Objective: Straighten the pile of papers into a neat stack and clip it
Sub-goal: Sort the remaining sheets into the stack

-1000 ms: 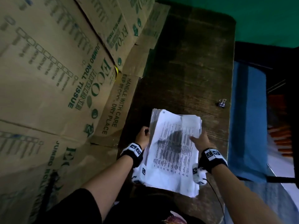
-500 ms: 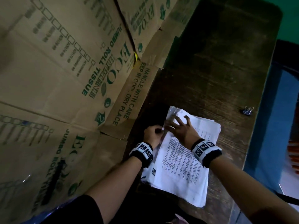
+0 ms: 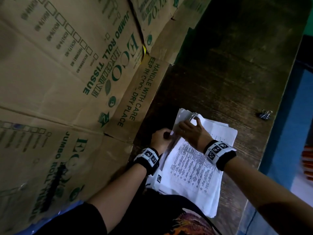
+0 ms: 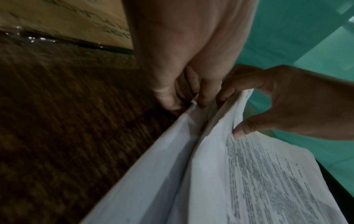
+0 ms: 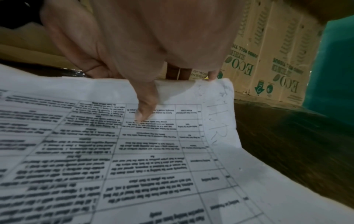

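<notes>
A loose pile of printed papers [image 3: 191, 168] lies askew on the dark wooden table [image 3: 220, 73], its sheets fanned out at the far and right edges. My left hand [image 3: 166, 135] pinches the pile's left edge, and its fingers [image 4: 182, 98] curl round the lower sheets. My right hand [image 3: 188, 126] grips the far left corner: the thumb [image 5: 144, 113] presses on the top sheet [image 5: 153, 151] while the fingers curl over the far edge. A small black binder clip [image 3: 265, 114] lies by itself near the table's right edge.
Large cardboard boxes [image 3: 67, 82] printed in green stand along the left side of the table, close to the pile. The table's right edge [image 3: 277, 102] drops to a blue surface [image 3: 298, 124]. Bare wood extends beyond the papers.
My right hand has crossed from the pile's right edge to its far left corner and now grips the upper sheets. The left hand has stayed on the left edge.
</notes>
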Motion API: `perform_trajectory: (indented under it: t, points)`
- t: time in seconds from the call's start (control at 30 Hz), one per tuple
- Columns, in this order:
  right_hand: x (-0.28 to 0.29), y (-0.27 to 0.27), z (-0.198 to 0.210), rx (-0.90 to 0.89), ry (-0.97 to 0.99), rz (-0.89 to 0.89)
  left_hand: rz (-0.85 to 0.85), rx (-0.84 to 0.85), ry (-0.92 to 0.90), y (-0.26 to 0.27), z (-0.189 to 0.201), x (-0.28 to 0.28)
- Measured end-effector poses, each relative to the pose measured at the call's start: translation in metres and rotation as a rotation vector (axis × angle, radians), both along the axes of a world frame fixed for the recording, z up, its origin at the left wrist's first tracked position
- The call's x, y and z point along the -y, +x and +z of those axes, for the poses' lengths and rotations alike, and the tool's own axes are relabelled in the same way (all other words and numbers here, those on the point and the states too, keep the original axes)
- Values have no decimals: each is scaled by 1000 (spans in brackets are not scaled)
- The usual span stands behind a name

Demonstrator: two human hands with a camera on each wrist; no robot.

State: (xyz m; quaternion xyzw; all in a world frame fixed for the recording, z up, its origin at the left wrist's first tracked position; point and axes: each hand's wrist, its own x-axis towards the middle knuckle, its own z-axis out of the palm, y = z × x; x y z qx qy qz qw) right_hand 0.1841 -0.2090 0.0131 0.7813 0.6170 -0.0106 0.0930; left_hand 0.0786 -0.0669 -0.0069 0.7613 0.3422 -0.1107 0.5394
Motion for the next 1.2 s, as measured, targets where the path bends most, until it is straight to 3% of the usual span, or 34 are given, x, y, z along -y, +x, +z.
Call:
perform_trajectory:
  t: [0.23, 0.37, 0.57, 0.77, 0.87, 1.03, 1.2]
  points:
    - [10, -2, 3, -34, 183, 50, -77, -33, -89, -6, 1, 4]
    - [16, -1, 12, -24, 108, 68, -117, -97, -118, -11, 1, 10]
    - [44, -2, 34, -22, 26, 82, -160, 11, -380, -23, 10, 31]
    - [61, -3, 48, -26, 164, 106, -35, 104, -506, -25, 27, 39]
    - [65, -7, 48, -7, 157, 71, -39, 145, -582, -24, 24, 36]
    - [61, -10, 48, 9, 152, 7, -97, 206, -545, -22, 24, 33]
    - [51, -13, 52, 8, 145, -68, -82, 125, -606, -19, 25, 31]
